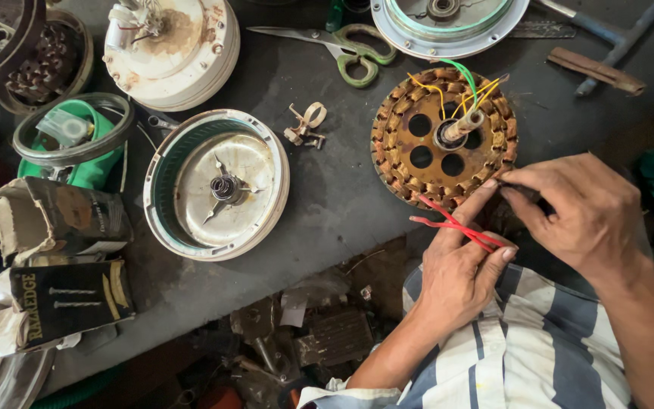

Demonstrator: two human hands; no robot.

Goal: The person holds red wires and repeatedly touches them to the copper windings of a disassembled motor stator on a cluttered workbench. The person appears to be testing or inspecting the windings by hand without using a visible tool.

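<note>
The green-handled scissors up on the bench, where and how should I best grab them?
Probably take the scissors by the green finger loops, coming from the near side. They lie flat with loops toward the wound stator and blades pointing left toward the white motor housing, so the loops are the closest blunt part.

Coil ring [443, 137] sits just behind both hands; round cover [216, 185] w/ scissors [342, 47] lie far left.

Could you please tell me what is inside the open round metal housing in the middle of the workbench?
Inside the round housing, a central shaft with a spring rises from the bare metal floor, within a green-lined wall. Anything beneath the housing is hidden.
</note>
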